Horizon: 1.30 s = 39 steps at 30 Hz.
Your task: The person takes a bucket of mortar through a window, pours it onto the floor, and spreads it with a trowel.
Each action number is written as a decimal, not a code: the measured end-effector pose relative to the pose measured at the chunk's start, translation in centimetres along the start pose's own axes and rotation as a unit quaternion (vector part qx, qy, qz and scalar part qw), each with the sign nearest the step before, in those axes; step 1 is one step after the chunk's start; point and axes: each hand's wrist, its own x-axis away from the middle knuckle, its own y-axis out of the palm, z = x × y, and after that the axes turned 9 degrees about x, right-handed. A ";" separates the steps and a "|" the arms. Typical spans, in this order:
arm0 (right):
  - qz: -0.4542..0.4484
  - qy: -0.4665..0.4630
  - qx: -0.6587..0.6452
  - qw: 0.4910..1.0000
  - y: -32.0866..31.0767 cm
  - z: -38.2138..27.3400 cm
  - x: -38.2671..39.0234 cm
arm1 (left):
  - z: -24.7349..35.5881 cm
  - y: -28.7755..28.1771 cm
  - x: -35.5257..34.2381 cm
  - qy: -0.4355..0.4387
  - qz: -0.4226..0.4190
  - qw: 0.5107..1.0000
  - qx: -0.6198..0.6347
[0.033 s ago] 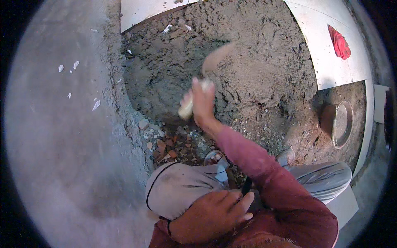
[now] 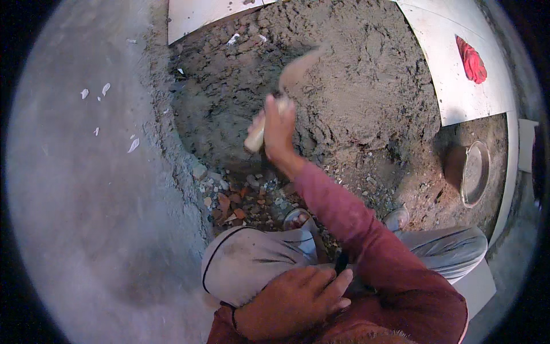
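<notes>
My right hand [image 2: 279, 129] is wrapped round the pale handle of a trowel [image 2: 253, 139]. Its rounded blade, smeared by motion, lies against the wet mortar [image 2: 372, 74] beyond my knuckles. The mortar is rough and dark at the left, paler and somewhat smoother right of the blade. My left hand [image 2: 292, 304] rests over my bent left knee with its fingers loosely stretched and nothing in them. A short black thing [image 2: 342, 261] shows just past its fingertips; I cannot make out what it is.
Broken stones and brick bits [image 2: 234, 206] lie between the mortar and my feet. At the right stands a bucket [image 2: 454, 166], below a white tile [image 2: 424, 34] bearing a red cloth [image 2: 472, 62]. Another white tile [image 2: 200, 17] edges the far left. White scraps dot the grey floor [image 2: 86, 200].
My right hand and the trowel have shifted slightly away from me across the mortar. My left hand has stayed on the knee.
</notes>
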 end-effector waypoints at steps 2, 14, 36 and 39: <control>-0.104 0.018 0.116 0.988 1.1 -4.7 -8.1 | 0.8 -0.1 0.6 -0.015 -0.009 0.999 0.034; -0.072 0.054 0.168 0.982 -2.0 -7.0 -6.4 | -0.5 -1.4 1.2 -0.011 -0.036 0.998 0.050; -0.197 -0.494 0.832 0.158 1.1 -25.9 -20.4 | 0.3 -1.8 -1.7 -0.055 -0.054 0.996 0.053; -0.112 -0.509 0.831 0.196 2.8 -25.1 -20.6 | 0.0 -0.8 -1.6 -0.055 -0.048 0.995 0.066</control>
